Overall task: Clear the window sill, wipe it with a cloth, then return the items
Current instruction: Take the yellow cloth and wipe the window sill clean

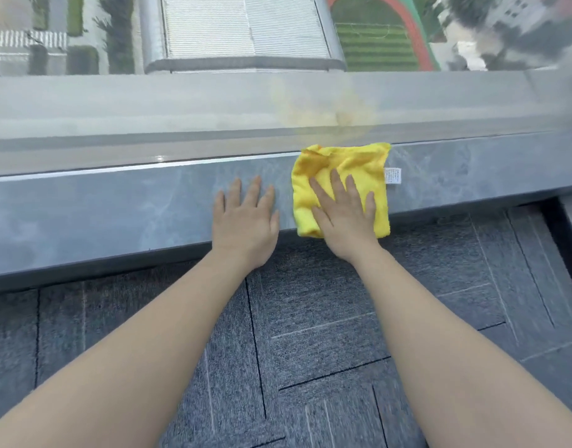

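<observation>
On the grey stone window sill (116,215), seen from my head camera looking down, both my bare hands lie flat, side by side, palms down.

My right hand (344,215) presses on a yellow cloth (352,163), its fingers (338,185) spread and extended, not curled around the fabric; the palm simply holds the cloth against the stone. The cloth is a folded, roughly square microfibre piece. Its far edge reaches the sill's back edge, where the stone meets the window glass (213,108), and its near edge hangs slightly over the sill's front edge. A small white label (392,176) sticks out from the cloth's right side. A faint yellow reflection of the cloth shows in the glass just behind it.

My left hand (245,221) rests just beside the cloth, on bare stone, apart from the fabric. Its fingers (254,192) are likewise straight and relaxed, grasping nothing, with the wrist over the sill's front edge.

Both forearms stretch up from the bottom corners of the view. Below the sill's front edge lies dark grey carpet tile flooring (310,334). Through the glass, far below, I see rooftops, greenery and part of a sports field with a red track (417,37).
</observation>
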The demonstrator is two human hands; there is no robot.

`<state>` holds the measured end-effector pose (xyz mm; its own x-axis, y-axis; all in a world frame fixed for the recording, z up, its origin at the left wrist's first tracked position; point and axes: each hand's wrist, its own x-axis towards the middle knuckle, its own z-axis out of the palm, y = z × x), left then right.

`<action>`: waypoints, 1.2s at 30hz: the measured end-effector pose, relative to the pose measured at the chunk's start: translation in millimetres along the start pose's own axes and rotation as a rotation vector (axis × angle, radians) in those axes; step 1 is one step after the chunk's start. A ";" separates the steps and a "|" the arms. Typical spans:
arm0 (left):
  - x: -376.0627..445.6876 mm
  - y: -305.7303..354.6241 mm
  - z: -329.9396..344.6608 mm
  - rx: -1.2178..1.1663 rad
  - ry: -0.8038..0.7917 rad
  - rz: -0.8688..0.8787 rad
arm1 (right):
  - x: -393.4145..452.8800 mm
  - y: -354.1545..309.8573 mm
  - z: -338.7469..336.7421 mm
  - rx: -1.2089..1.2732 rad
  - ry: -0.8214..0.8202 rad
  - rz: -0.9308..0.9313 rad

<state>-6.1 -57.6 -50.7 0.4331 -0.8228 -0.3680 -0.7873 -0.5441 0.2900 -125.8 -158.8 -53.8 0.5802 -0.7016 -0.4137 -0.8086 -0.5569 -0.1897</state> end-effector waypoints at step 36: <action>45.5 183.3 47.8 -0.031 0.164 -0.104 | 33.2 225.0 -47.4 -0.136 0.146 -0.235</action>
<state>-151.7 -187.0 -56.5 0.5788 -0.7765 -0.2490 -0.7219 -0.6300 0.2863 -283.8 -328.5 -67.9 0.7655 -0.5977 -0.2384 -0.6361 -0.7588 -0.1398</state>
